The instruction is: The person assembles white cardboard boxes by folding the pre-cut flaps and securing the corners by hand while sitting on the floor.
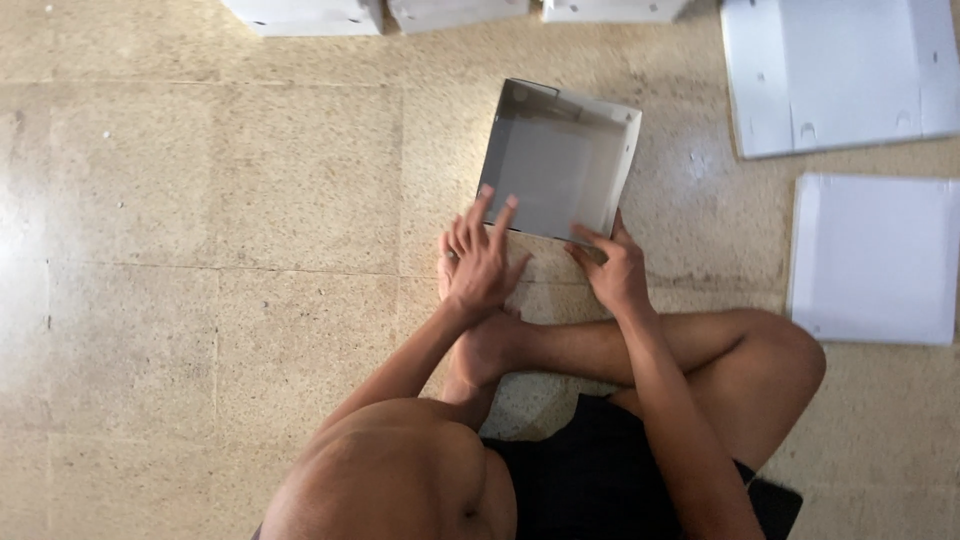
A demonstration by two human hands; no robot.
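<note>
We sit cross-legged on the speckled floor (200, 200), flat white cardboard sheets (870, 255) well off beyond our right hand (612, 268). Just ahead of both hands lies the open white box (560, 165), walls up. Our right grip pinches its near wall; our left hand (480, 262) hovers at the near corner, fingers spread, holding nothing. We judge the box is mid-assembly; the near wall needs pressing firm.
</note>
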